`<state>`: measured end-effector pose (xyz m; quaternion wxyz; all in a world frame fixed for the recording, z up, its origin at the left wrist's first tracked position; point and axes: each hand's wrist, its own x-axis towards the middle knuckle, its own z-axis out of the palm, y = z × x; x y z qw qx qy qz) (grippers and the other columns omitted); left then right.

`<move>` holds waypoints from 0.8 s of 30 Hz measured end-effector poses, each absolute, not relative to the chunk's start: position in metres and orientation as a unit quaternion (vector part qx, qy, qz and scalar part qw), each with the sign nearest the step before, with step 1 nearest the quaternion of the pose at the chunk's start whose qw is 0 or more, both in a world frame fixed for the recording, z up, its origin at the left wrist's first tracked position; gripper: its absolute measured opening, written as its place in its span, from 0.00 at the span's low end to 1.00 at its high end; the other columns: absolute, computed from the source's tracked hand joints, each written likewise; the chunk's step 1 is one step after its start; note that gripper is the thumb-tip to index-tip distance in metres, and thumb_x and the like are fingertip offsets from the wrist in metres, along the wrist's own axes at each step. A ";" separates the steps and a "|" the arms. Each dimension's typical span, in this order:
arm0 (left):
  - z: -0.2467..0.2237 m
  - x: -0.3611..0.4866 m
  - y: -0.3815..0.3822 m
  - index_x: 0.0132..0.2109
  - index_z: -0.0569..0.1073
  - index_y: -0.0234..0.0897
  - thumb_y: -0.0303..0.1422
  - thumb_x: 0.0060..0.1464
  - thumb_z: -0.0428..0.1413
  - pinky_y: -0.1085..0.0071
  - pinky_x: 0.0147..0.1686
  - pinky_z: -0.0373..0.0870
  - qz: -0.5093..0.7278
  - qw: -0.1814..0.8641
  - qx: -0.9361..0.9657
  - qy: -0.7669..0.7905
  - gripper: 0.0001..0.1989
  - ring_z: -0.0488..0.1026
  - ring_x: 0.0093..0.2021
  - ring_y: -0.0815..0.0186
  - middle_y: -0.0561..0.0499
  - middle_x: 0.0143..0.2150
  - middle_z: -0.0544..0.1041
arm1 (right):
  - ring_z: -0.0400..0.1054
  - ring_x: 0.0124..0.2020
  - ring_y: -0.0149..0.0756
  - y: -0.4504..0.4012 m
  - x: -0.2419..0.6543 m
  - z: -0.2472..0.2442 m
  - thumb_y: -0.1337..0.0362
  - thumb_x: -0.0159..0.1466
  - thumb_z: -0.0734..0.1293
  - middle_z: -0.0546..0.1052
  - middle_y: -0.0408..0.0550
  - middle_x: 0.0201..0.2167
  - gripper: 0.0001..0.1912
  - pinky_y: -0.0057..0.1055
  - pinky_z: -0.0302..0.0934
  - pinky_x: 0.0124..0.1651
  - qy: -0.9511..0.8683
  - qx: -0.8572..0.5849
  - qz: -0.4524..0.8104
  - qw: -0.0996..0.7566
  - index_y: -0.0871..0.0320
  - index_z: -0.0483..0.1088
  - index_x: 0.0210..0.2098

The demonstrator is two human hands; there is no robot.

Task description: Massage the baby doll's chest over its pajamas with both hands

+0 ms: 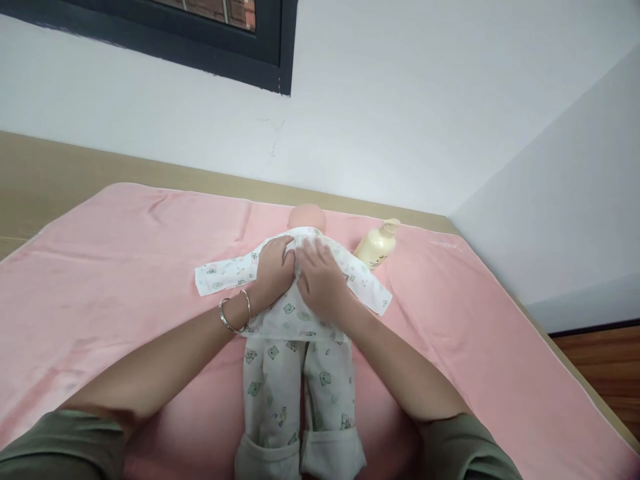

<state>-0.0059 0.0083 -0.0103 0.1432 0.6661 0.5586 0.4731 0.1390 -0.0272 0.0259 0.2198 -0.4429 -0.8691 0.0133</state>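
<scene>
The shirt I see as white, with small scattered prints, some of them green; the trousers repeat this white with green little figures. The cloth is plain pink, and the bottle is cream with dark letters. I see also a tan surface, olive-green sleeves, a white wall, and a blackish window frame.

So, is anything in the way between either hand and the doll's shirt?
Nothing visible: the left hand and right hand lie directly over the shirt. The bottle is off to one side, near a sleeve.
</scene>
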 end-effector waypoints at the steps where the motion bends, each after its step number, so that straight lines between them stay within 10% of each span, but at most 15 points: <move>1: -0.011 -0.006 0.009 0.51 0.74 0.36 0.33 0.59 0.44 0.54 0.57 0.69 0.476 0.148 0.666 0.555 0.18 0.74 0.51 0.54 0.42 0.50 0.79 | 0.48 0.74 0.46 -0.027 0.137 0.026 0.69 0.67 0.55 0.61 0.61 0.70 0.30 0.52 0.42 0.75 -0.894 -0.387 0.023 0.225 0.68 0.60 0.67; 7: -0.006 -0.006 0.007 0.52 0.74 0.35 0.30 0.58 0.44 0.52 0.58 0.68 0.467 0.141 0.676 0.552 0.20 0.73 0.53 0.53 0.41 0.51 0.78 | 0.49 0.73 0.45 0.018 0.156 0.033 0.67 0.68 0.54 0.62 0.53 0.70 0.29 0.54 0.40 0.74 -0.884 -0.412 0.099 0.198 0.61 0.61 0.67; 13: -0.008 -0.009 0.009 0.53 0.74 0.35 0.32 0.58 0.45 0.54 0.61 0.67 0.469 0.150 0.666 0.561 0.20 0.73 0.54 0.54 0.42 0.52 0.78 | 0.43 0.74 0.60 -0.043 0.117 0.030 0.64 0.68 0.59 0.56 0.70 0.71 0.33 0.58 0.39 0.74 -0.829 -0.524 0.010 0.193 0.73 0.55 0.69; 20: -0.009 -0.009 0.011 0.47 0.75 0.36 0.30 0.61 0.44 0.55 0.58 0.69 0.461 0.156 0.677 0.552 0.16 0.74 0.51 0.55 0.42 0.47 0.79 | 0.50 0.73 0.45 -0.018 0.126 0.035 0.65 0.70 0.54 0.62 0.54 0.69 0.28 0.53 0.40 0.75 -0.882 -0.425 0.074 0.188 0.59 0.57 0.69; 24: -0.004 -0.006 0.007 0.52 0.74 0.34 0.27 0.57 0.44 0.54 0.61 0.66 0.476 0.137 0.664 0.560 0.20 0.73 0.56 0.55 0.41 0.53 0.78 | 0.50 0.72 0.53 0.017 0.146 0.037 0.61 0.71 0.54 0.60 0.56 0.70 0.27 0.59 0.43 0.72 -0.808 -0.549 0.083 0.197 0.61 0.61 0.67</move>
